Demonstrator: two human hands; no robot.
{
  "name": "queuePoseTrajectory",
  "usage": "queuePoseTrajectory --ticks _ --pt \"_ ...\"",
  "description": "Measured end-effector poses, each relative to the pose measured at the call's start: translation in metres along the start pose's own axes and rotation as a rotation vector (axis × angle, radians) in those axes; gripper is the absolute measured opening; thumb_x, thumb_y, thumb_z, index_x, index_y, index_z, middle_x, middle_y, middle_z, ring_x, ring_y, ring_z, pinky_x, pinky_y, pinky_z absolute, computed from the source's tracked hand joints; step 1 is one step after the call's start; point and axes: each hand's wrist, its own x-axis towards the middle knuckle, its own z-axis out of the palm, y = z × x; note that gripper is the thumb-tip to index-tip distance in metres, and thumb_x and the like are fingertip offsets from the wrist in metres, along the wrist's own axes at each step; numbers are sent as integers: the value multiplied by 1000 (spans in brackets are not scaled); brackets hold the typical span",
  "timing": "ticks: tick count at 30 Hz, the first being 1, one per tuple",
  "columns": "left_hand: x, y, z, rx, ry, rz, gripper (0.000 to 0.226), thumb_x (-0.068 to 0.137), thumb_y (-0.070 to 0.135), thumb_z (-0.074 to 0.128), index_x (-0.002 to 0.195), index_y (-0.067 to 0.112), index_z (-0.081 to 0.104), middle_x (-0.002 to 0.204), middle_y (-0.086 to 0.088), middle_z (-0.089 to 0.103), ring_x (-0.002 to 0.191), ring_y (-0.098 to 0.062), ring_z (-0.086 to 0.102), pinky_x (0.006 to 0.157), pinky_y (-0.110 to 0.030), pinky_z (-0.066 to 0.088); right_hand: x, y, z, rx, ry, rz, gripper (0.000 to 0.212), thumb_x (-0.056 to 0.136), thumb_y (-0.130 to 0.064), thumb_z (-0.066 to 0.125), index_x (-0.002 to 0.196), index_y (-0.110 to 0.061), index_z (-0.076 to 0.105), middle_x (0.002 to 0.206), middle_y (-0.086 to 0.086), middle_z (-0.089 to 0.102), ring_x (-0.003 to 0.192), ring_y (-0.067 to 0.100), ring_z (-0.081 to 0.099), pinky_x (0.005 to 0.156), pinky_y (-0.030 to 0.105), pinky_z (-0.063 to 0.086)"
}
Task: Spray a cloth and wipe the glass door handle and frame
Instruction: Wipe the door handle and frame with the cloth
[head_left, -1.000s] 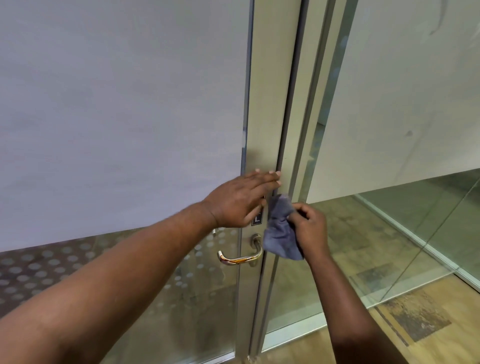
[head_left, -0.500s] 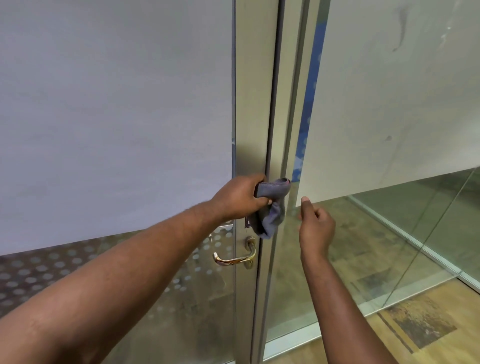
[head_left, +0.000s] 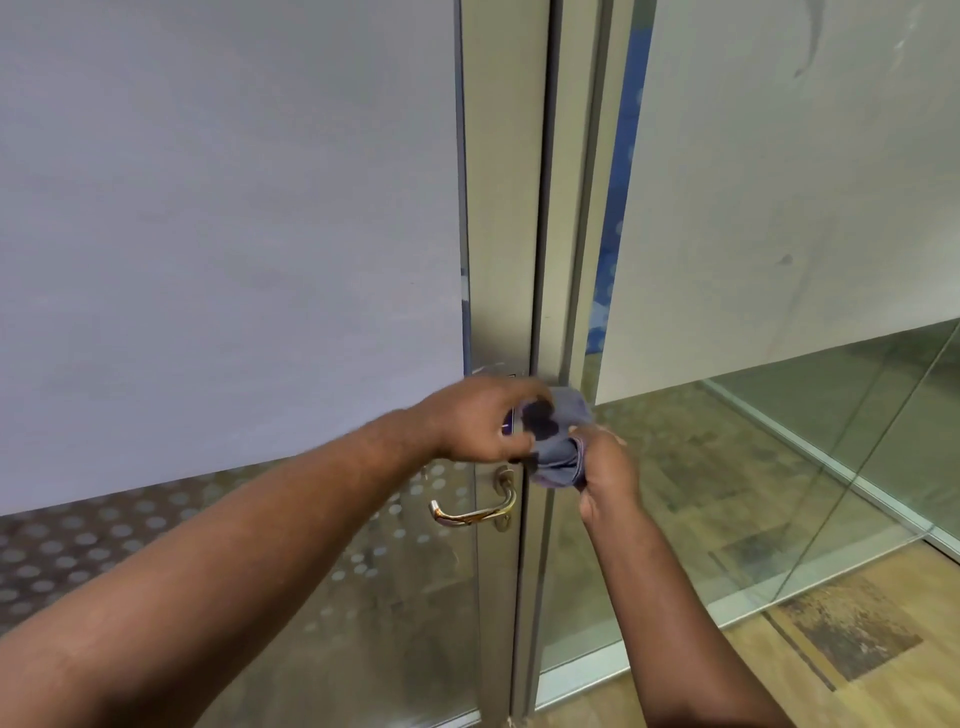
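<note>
Cloth (head_left: 566, 448), half hidden, in the grips of left hand (head_left: 480, 422) and right hand (head_left: 609, 474), both blurred.

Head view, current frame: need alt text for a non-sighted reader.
Both hands hold a crumpled grey-blue cloth in front of the silver metal door frame: the left hand grips its top, the right hand its lower folds. The curved brass lever handle sits just below, untouched, on a frosted glass door.
</note>
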Motion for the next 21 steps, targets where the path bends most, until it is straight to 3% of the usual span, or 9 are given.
queuePoseTrajectory --ticks 3,6,8,15,18,21 --pt "0 -22 -24 183 222 -10 50 90 31 50 139 24 51 143 -3 59 126 -23 59 101 -41 52 -3 17 -10 -209 184 -181 19 88 0 61 99 -10 73 72 2 70 62 20 65 47 18 50" --pt "2 -46 -45 364 358 93 43 91 11 50 133 16 59 146 -6 58 137 -24 51 110 -37 46 -1 39 -10 -383 214 -236 19 88 -8 63 99 -18 74 82 2 75 65 14 66 51 22 46" --pt "4 -61 -49 453 392 201 42 90 10 44 127 10 63 145 -11 59 142 -26 48 118 -35 38 2 55 -7 -490 234 -245 21 85 -12 64 101 -12 76 87 5 77 68 16 66 53 25 44" --pt "9 -88 -42 554 390 393 41 91 3 39 122 0 66 145 -20 57 146 -35 43 124 -49 30 14 89 22 -598 222 -222 11 84 -14 72 89 -19 63 85 3 70 76 23 63 67 30 43" --pt "9 -93 -41 574 395 419 40 91 2 40 121 0 66 146 -21 56 147 -36 41 123 -51 30 21 96 35 -615 201 -264 13 84 -16 74 79 -23 64 80 3 73 74 23 66 63 29 50" --pt "9 -95 -40 597 388 432 40 92 3 40 123 0 65 148 -22 54 148 -36 39 121 -54 31 25 103 42 -556 196 -265 7 85 -15 75 82 -18 71 80 2 74 71 17 68 56 23 49"
